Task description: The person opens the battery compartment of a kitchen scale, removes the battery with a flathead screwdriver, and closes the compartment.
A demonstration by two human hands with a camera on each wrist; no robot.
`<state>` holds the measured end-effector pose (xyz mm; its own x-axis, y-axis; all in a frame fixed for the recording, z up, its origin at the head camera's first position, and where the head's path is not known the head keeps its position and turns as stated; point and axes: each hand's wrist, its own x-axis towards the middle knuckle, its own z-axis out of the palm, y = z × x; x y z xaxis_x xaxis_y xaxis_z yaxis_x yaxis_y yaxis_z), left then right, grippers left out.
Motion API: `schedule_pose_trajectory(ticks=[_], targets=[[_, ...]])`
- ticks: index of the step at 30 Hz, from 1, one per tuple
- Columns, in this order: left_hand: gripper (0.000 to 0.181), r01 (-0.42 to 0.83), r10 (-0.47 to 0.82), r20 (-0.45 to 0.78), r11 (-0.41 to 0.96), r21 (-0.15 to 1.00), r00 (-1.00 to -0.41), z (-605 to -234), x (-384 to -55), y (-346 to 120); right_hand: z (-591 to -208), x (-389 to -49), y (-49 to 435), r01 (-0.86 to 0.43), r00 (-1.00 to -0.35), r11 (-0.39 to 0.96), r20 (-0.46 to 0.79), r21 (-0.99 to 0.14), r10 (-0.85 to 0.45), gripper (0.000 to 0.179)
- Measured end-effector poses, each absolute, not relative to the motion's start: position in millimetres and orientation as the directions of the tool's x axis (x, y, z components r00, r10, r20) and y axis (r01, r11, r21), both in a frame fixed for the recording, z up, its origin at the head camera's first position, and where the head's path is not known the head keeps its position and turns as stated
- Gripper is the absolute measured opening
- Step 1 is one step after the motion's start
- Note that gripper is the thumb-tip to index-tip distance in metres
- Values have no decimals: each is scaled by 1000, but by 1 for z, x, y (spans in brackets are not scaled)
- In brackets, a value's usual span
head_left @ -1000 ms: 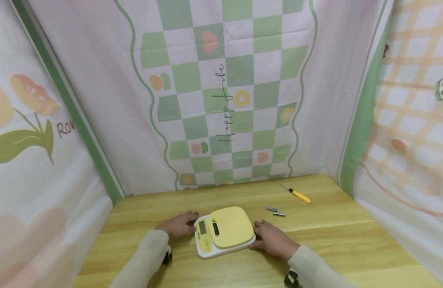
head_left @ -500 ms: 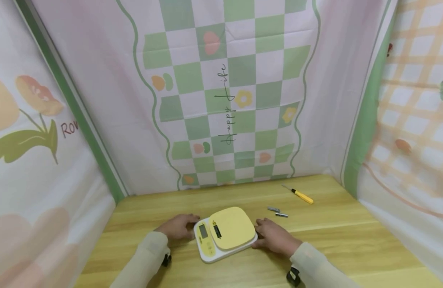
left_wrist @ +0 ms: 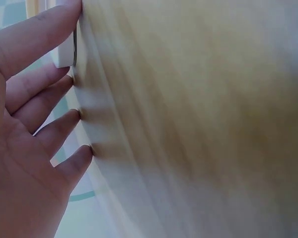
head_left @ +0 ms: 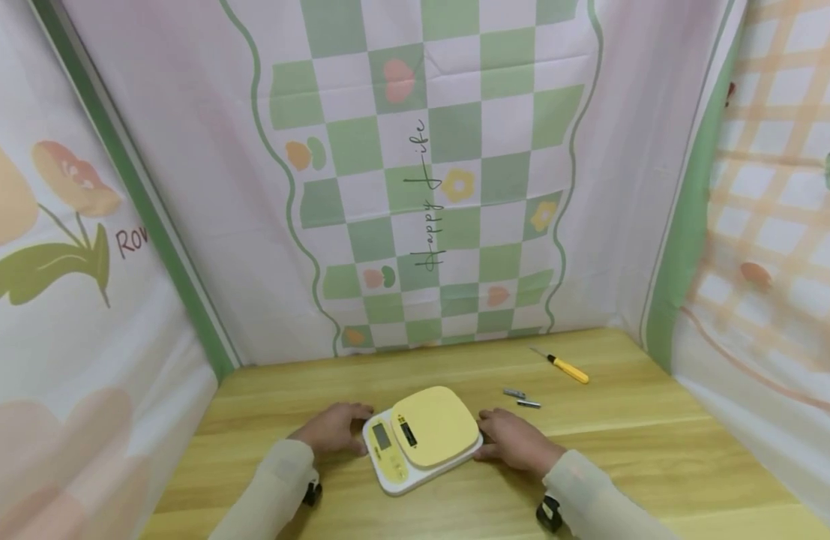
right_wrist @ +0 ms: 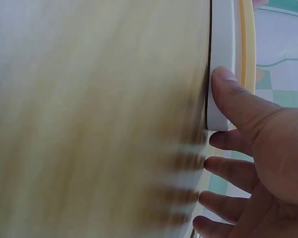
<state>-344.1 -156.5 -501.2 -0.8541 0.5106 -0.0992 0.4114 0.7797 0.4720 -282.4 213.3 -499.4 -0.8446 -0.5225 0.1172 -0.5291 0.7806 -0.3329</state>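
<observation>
A yellow and white kitchen scale (head_left: 436,427) lies flat on the wooden table, turned slightly, its small display panel (head_left: 382,437) on the left. At its left edge is my left hand (head_left: 330,429), thumb and forefinger at the white base. In the left wrist view the other fingers (left_wrist: 59,130) extend down to the tabletop. On the opposite edge my right hand (head_left: 519,441) touches the base; the right wrist view has the thumb (right_wrist: 238,99) against the white side wall (right_wrist: 222,49) and the remaining fingers fairly straight, tips on the table.
Two small silver cylinders, like batteries (head_left: 513,393), lie behind and right of the scale. Farther back is a yellow-handled screwdriver (head_left: 568,370). Patterned cloth walls (head_left: 239,247) enclose the wooden table (head_left: 610,442) at the back and both sides.
The scale has turned a little between my hands, its left front corner coming nearer to me. Both hands moved slightly with it. The view has shifted a bit; batteries and screwdriver stay put.
</observation>
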Motion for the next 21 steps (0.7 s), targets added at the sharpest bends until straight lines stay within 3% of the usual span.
schedule_pose_trajectory(ticks=[21], targets=[[52,403,504,-48,742,535,-863,-507,-324,-160,-496,-294,216,-496,-858,758,105,-424,-503,41]])
